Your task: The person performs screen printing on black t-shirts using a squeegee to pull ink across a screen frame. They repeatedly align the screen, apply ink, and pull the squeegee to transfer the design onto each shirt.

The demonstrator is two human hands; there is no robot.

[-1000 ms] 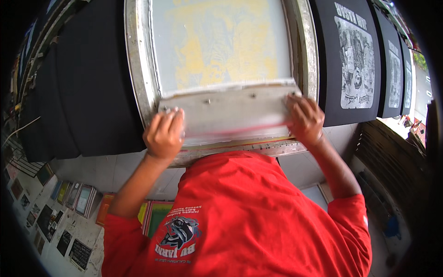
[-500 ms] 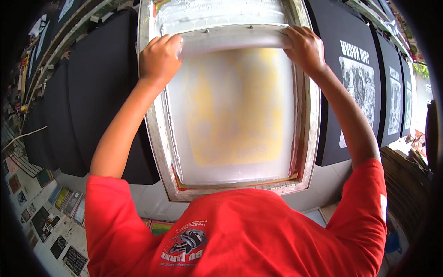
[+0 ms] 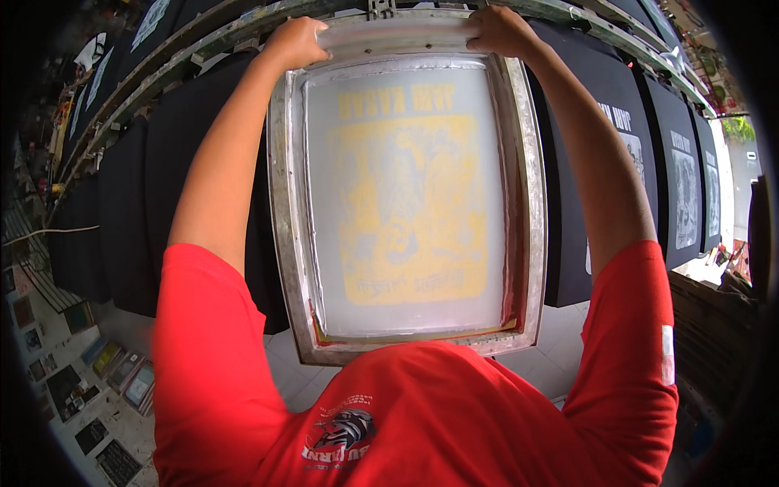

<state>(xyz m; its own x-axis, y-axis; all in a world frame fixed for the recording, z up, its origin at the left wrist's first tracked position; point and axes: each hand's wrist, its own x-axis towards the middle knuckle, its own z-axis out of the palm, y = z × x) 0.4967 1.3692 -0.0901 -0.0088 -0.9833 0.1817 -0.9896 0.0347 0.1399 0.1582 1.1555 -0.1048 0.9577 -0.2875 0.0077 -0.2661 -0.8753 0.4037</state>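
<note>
In front of me lies a screen-printing frame (image 3: 531, 235) with worn, pale metal sides. Its stretched mesh (image 3: 320, 203) bears a yellowish stencil (image 3: 410, 211) of lettering and a picture. A wide squeegee (image 3: 398, 34), blurred by motion, spans the frame's far end. My left hand (image 3: 296, 42) is closed round the squeegee's left end. The other end sits in my right hand (image 3: 505, 32), also closed. Both arms are stretched far forward. The squeegee's lower edge is too blurred to tell whether it touches the mesh.
Dark fabric-covered boards (image 3: 215, 178) stand in a row at the left. To the right, more black boards (image 3: 682, 170) carry white prints. A metal rail (image 3: 568, 12) runs behind the frame. Flat coloured items (image 3: 122, 369) lie low at the left.
Both hands have pushed the squeegee away from me to the frame's far end. The mesh and its stencil now show more fully and sharply.
</note>
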